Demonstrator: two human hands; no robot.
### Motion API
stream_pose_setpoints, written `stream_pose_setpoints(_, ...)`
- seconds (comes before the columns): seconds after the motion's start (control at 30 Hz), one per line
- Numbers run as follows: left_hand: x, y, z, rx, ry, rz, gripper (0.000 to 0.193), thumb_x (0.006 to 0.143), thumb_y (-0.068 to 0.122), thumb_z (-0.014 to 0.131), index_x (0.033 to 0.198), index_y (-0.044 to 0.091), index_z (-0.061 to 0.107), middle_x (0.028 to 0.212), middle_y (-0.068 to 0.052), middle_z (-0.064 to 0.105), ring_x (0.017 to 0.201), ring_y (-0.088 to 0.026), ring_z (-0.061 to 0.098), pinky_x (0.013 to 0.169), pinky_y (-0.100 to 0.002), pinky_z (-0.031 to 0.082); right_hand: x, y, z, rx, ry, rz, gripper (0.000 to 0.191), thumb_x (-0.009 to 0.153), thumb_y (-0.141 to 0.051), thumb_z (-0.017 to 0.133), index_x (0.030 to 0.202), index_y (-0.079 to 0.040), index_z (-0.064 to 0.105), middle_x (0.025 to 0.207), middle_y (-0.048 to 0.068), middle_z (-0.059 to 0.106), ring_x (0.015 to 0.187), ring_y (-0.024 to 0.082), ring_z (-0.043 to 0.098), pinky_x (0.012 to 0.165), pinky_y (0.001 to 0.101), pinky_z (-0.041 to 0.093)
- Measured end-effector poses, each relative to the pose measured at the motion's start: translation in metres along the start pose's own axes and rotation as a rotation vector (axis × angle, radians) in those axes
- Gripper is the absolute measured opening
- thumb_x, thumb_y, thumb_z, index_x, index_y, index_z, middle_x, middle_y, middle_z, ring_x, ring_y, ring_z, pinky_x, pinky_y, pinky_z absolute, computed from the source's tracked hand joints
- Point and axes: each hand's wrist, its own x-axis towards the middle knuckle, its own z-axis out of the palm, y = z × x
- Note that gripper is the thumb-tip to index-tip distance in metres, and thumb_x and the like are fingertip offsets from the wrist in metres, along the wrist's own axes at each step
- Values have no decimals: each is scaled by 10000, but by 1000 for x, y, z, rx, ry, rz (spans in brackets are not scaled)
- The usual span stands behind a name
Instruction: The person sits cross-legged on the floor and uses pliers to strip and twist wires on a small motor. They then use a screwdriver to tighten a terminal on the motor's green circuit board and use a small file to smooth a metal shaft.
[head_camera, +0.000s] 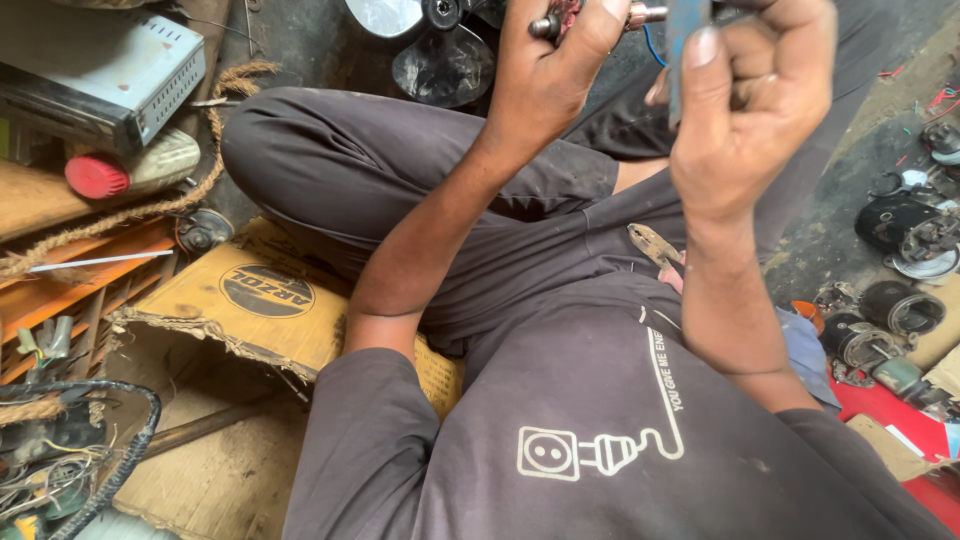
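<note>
1. Motor rotor (590, 17) is way up at the far edge of the view, mostly cut off by the frame, so only a metal shaft end, a bit of reddish copper winding and a thin blue wire beside it show.
2. Left hand (550, 75) is closed around the rotor from below, thumb pressed up along it and fingers wrapped behind.
3. Right hand (745, 105) is clenched in a fist on a flat blue metal tool (683, 45), probably a file or blade. It stands upright with the thumb lying along its face, just right of the rotor and about touching it.
4. Both forearms reach up and away from the person, who sits cross-legged on the ground in dark trousers and a dark grey T-shirt with a white plug-and-socket drawing.
5. Pliers (657, 246) with worn jaws lie in the lap, near the right wrist, untouched.
6. Left side: a torn cardboard box (235, 305) under the knee, an orange crate (80, 290), a coarse rope, a grey metal case (100, 70) and a bottle with a red cap (97, 176).
7. Right side: a pile of dark round motor parts (900, 310) on the dirty floor, well apart from the hands.
8. Far middle: shiny fan blades (440, 60), just beyond the left hand.
</note>
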Motion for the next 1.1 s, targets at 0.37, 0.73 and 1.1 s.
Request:
stream_pose_setpoints(0.37,1,10,-4,84,-54,12,196,1097,208,641,1041,23,665,759,35,571,661,-49,489,616,-264,427,3,0,4,-98,-73,76,251,1171,-19,638,1397,49,554,785,35,585,628,37,458,578,192,309)
stream_pose_setpoints(0.73,0,3,-1,-40,5,2,248,1099,254,657,1007,24,649,781,29,559,685,-51,499,615,-268,403,16,-7,9,12,-55,48,408,1188,3,608,1473,38,318,855,64,646,588,81,543,499,235,416)
stream_pose_setpoints(1.1,-1,-14,-14,-41,129,-129,342,1089,282,617,875,20,663,683,36,558,590,-55,499,533,-269,366,-18,11,3,-166,-141,4,263,1259,7,640,1407,-9,423,760,89,582,590,129,501,585,253,361)
